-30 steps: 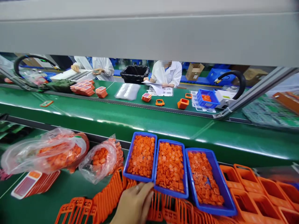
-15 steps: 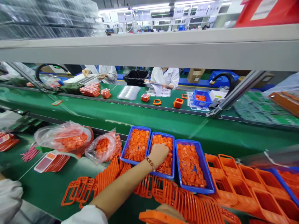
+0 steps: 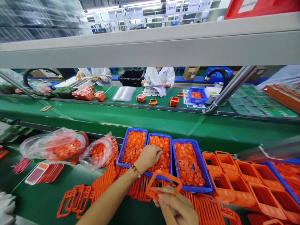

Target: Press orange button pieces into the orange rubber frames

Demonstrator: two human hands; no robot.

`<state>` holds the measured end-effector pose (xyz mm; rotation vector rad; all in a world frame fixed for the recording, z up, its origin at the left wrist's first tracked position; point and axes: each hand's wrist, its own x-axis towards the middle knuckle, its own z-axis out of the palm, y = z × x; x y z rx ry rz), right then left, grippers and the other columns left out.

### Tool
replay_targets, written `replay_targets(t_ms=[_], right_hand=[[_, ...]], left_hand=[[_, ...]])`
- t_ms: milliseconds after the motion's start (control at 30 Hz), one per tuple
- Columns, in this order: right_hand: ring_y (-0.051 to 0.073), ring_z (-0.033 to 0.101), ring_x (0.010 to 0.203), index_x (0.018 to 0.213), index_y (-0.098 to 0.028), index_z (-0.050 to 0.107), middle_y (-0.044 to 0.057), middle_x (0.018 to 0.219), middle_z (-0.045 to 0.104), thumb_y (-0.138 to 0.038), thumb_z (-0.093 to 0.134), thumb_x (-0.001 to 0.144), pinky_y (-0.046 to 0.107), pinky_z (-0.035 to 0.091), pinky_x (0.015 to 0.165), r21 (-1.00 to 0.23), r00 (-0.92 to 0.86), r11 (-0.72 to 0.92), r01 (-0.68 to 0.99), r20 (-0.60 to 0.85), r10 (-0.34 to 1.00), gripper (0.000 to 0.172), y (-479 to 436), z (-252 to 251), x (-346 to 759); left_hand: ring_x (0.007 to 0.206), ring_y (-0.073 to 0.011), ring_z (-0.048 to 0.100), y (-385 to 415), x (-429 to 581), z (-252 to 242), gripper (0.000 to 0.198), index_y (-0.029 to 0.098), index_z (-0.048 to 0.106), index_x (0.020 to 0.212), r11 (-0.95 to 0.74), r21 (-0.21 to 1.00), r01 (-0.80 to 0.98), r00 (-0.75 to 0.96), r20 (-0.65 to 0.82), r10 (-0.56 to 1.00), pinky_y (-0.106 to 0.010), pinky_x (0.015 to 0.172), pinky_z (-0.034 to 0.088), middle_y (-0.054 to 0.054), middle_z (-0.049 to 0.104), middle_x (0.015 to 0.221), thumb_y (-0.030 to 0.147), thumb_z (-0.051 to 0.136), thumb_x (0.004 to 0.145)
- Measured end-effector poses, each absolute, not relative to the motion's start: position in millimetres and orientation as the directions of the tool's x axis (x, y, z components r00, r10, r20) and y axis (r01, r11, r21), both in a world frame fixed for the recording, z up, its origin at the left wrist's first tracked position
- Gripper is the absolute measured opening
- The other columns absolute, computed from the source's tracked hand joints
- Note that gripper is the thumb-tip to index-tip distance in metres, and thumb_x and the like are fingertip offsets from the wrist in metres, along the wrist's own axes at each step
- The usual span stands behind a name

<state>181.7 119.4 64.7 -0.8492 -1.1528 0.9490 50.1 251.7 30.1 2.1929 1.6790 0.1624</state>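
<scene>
My left hand (image 3: 148, 156), a beaded bracelet at its wrist, hovers over the middle blue tray (image 3: 171, 156), which holds small orange pieces. Its fingers are pinched together, and what lies between the tips is hidden. Closer to me, my right hand (image 3: 178, 206) grips a thin orange frame (image 3: 167, 176) with rounded corners, held up and tilted in front of that tray. A left blue tray (image 3: 120, 156) and a right blue tray (image 3: 204, 156) hold similar pieces. Below them, leaning orange frames (image 3: 103, 182) form a long row.
Deep orange housings (image 3: 243, 187) stand at the right. Plastic bags of orange parts (image 3: 99, 151) and a stack of white-faced red panels (image 3: 45, 172) sit left. Beyond runs a green belt (image 3: 112, 117). A grey shelf beam (image 3: 140, 51) crosses above; co-workers (image 3: 159, 78) sit opposite.
My right hand has lifted the orange frame from the bottom edge up into view. My left hand has drawn slightly back toward me from the pieces. The whole view has shifted a little.
</scene>
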Motion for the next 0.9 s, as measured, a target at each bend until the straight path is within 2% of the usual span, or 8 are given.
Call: replay_targets(t_ms=[100,167,267,367,467,567,767,900], right_hand=[[0.017,0.073,0.062,0.086,-0.029,0.081,0.005,0.086,0.079,-0.011,0.069,0.085,0.024,0.062,0.055,-0.946,0.162,0.266,-0.185,0.237,0.958,0.021,129,67,184],[0.018,0.074,0.064,0.082,-0.027,0.081,0.006,0.085,0.078,-0.018,0.071,0.086,0.024,0.062,0.056,-0.957,0.176,0.210,-0.200,0.176,0.969,0.013,133,67,186],[0.017,0.074,0.064,0.080,-0.026,0.081,0.006,0.084,0.078,-0.027,0.074,0.086,0.023,0.063,0.058,-0.962,0.191,0.175,-0.210,0.136,0.972,0.009,139,63,187],[0.017,0.074,0.064,0.080,-0.026,0.082,0.007,0.085,0.078,-0.033,0.075,0.086,0.024,0.064,0.060,-0.971,0.194,0.150,-0.185,0.114,0.974,0.011,143,58,188],[0.017,0.072,0.061,0.079,-0.024,0.081,0.008,0.083,0.078,-0.033,0.075,0.085,0.025,0.064,0.060,-0.979,0.193,0.161,-0.128,0.134,0.972,0.013,148,53,192],[0.018,0.072,0.058,0.080,-0.022,0.081,0.009,0.080,0.078,-0.031,0.074,0.085,0.025,0.064,0.059,-0.977,0.164,0.205,-0.060,0.193,0.967,0.013,155,51,199],[0.019,0.075,0.063,0.091,-0.023,0.081,0.006,0.083,0.079,-0.026,0.070,0.087,0.023,0.064,0.061,-0.962,0.108,0.241,0.132,0.255,0.961,0.012,168,49,208],[0.018,0.077,0.072,0.095,-0.024,0.080,0.004,0.087,0.080,-0.026,0.067,0.090,0.022,0.064,0.070,-0.931,0.055,0.268,0.249,0.290,0.955,0.015,174,49,206]], left_hand=[[0.066,-0.0142,0.063,242,43,28,0.034,0.017,0.069,0.071,-0.148,0.573,0.806,0.178,0.003,0.984,-0.025,0.068,0.044,-0.003,0.071,0.070,0.039,0.058,0.095],[0.054,-0.0103,0.050,235,40,25,0.043,0.017,0.056,0.056,-0.123,0.671,0.731,0.087,0.086,0.992,-0.023,0.059,0.037,0.001,0.057,0.055,0.040,0.060,0.092],[0.048,-0.0077,0.037,226,38,24,0.042,0.018,0.038,0.051,-0.127,0.768,0.628,0.024,0.144,0.989,-0.023,0.053,0.029,0.005,0.040,0.048,0.030,0.059,0.086],[0.048,-0.0071,0.032,218,37,26,0.039,0.019,0.029,0.052,-0.087,0.835,0.543,0.026,0.087,0.996,-0.022,0.052,0.026,0.007,0.031,0.048,0.021,0.058,0.078],[0.050,-0.0076,0.033,211,34,30,0.028,0.020,0.037,0.059,-0.012,0.875,0.484,0.024,0.000,1.000,-0.022,0.052,0.026,0.007,0.035,0.052,0.019,0.057,0.079],[0.051,-0.0091,0.039,203,28,34,0.009,0.019,0.053,0.084,0.055,0.921,0.386,0.005,-0.062,0.998,-0.021,0.052,0.029,0.008,0.043,0.056,0.026,0.059,0.085],[0.051,-0.0106,0.054,185,23,44,0.022,0.015,0.073,0.084,0.135,0.979,0.150,0.010,-0.138,0.990,-0.022,0.053,0.042,-0.001,0.064,0.063,0.036,0.068,0.084],[0.044,-0.0089,0.052,175,29,51,0.025,0.015,0.076,0.089,0.129,0.992,0.012,-0.020,-0.129,0.991,-0.021,0.047,0.041,-0.001,0.065,0.059,0.039,0.071,0.083]])
